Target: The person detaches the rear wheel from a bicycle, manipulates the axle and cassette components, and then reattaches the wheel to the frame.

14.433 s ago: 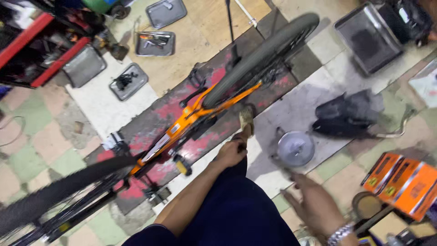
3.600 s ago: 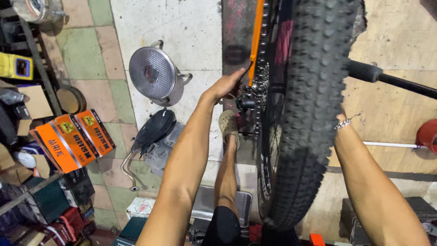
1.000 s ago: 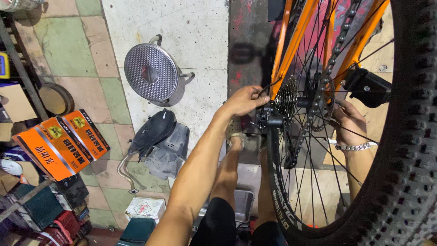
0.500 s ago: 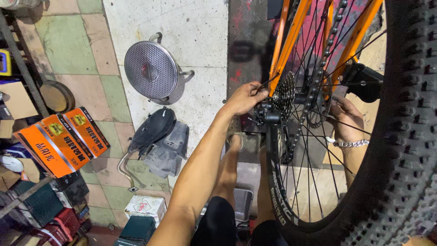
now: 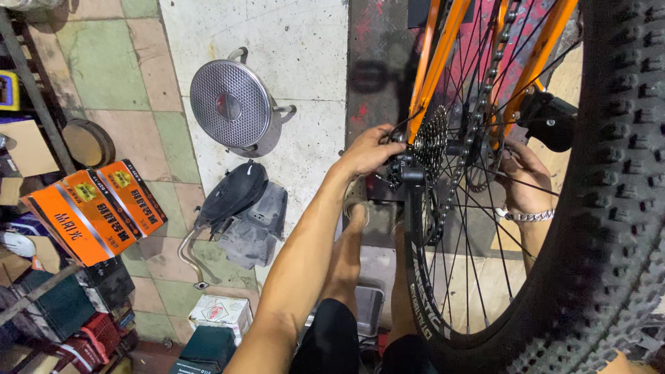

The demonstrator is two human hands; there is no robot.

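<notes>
The left hand [image 5: 367, 151] pinches the derailleur [image 5: 405, 170] beside the cassette [image 5: 433, 142] at the wheel [image 5: 526, 228] hub. The right hand [image 5: 523, 176], curled behind the spokes, steadies the far side. This looks like derailleur adjustment; next calls for fine, small fingertip turns.

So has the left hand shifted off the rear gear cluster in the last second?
No. The left hand stays at the gear cluster beside the orange frame, same grip as a second ago.
</notes>
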